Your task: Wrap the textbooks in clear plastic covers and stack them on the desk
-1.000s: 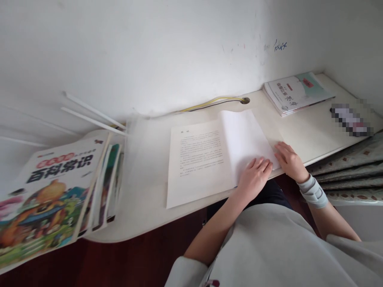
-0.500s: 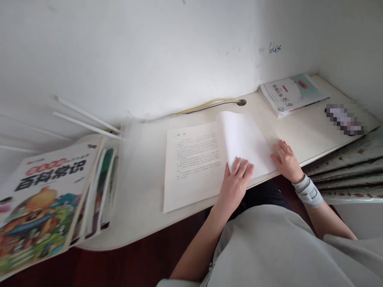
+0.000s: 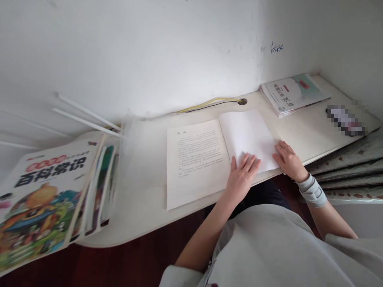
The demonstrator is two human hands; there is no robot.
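Note:
An open book lies on the white desk in front of me. Its left page carries printed text, while the right page is blank white. My left hand rests with fingers stretched out on the lower part of the blank page. At that page's right edge, my right hand lies open, its fingertips by the paper and a grey band around the wrist. Neither hand grips anything.
Several stacked books fill the left end of the desk, beside white rods. More books lie at the back right, near a blurred-out dark object. A yellow cable runs into a desk hole. Patterned fabric hangs at right.
The blank right page, raised in a curve near the spine before, now lies flatter. My left hand has slid right across it, and my right hand has shifted slightly right.

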